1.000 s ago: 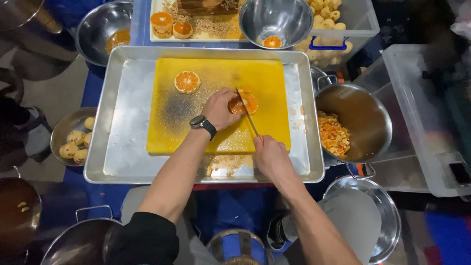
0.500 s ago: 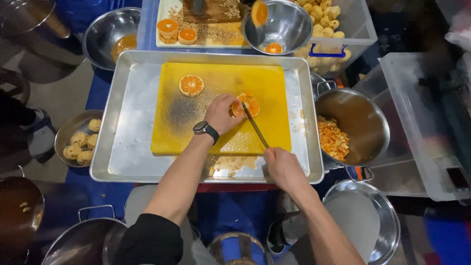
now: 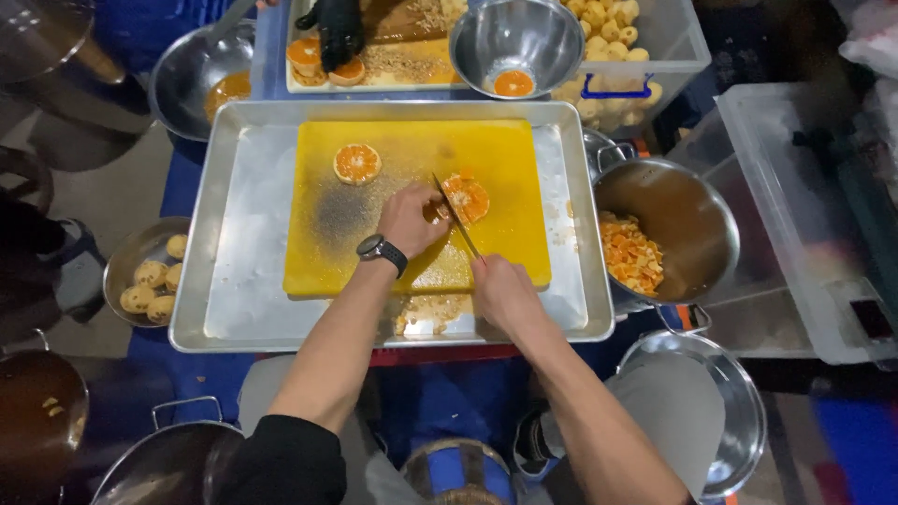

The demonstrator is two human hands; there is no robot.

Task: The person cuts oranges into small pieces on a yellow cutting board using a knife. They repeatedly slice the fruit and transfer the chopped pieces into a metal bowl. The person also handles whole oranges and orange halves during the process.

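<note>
Orange half (image 3: 467, 197) is lying cut side up on the yellow cutting board (image 3: 505, 150), right of centre, inside the metal tray (image 3: 253, 281). Left hand (image 3: 412, 220) is pinching its near left edge with curled fingers. Right hand (image 3: 505, 295) is gripping a knife (image 3: 456, 217) tightly, its blade crossing the fruit's left side. Another orange half (image 3: 356, 164) is sitting farther left on the board.

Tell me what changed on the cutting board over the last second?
Little did. The left hand keeps pinning the orange half while the right hand keeps the knife on it. Beyond the tray, a black-gloved hand has come to the far orange halves. The spare orange half stayed.
</note>
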